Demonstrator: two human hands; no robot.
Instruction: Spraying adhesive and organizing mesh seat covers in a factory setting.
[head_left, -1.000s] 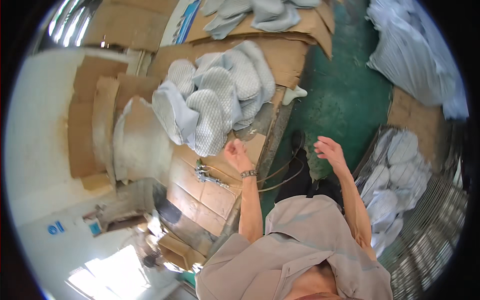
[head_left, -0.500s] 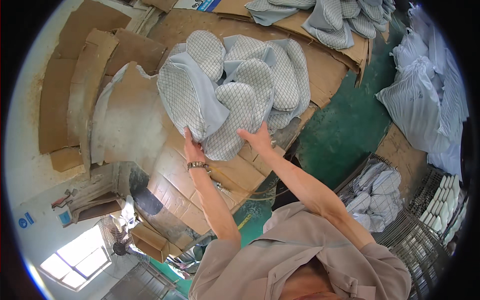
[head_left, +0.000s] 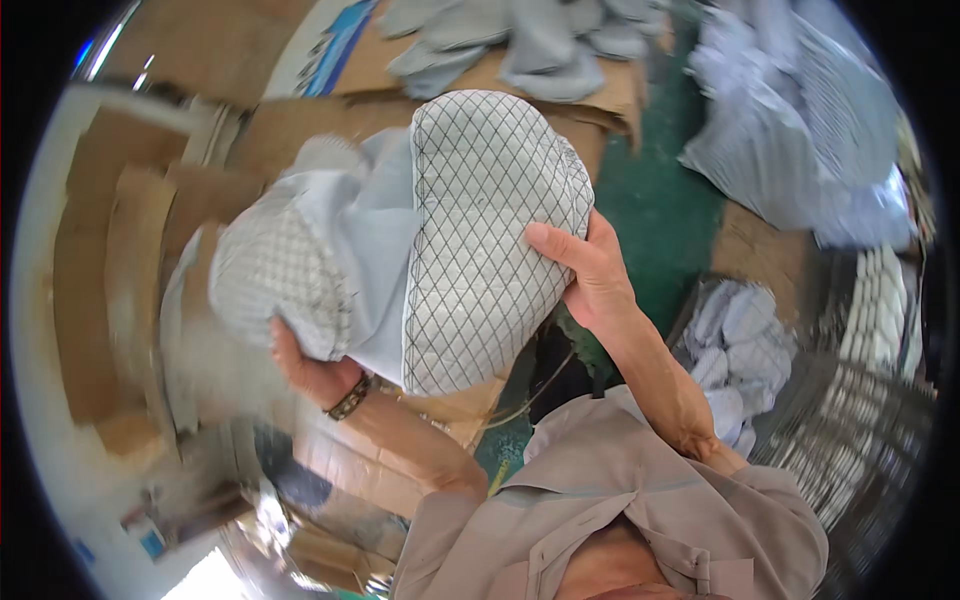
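Both my hands hold a bundle of grey fabric shoe uppers with white, diamond-quilted soles, raised close to me. My right hand (head_left: 592, 268) grips the right edge of the nearest shoe upper (head_left: 485, 260), thumb on its quilted face and fingers behind. Around the lower end of another shoe upper (head_left: 280, 270) on the left, my left hand (head_left: 312, 368) is closed, a dark bracelet on its wrist. Soft grey cloth (head_left: 375, 260) bunches between the two quilted faces. The left part is blurred, and how many pieces I hold cannot be told.
Beneath the bundle is a cardboard-covered table (head_left: 450, 412). More grey uppers (head_left: 545, 45) lie on cardboard at the far side. White sacks (head_left: 765, 130) stand far right. Nearer on the right are a pile of uppers (head_left: 735, 345) and a rack (head_left: 830, 455) of pale pieces.
The shoe uppers have come up off the table toward me, in both hands. My right hand has moved right and my left hand left and lower. The view has shifted.
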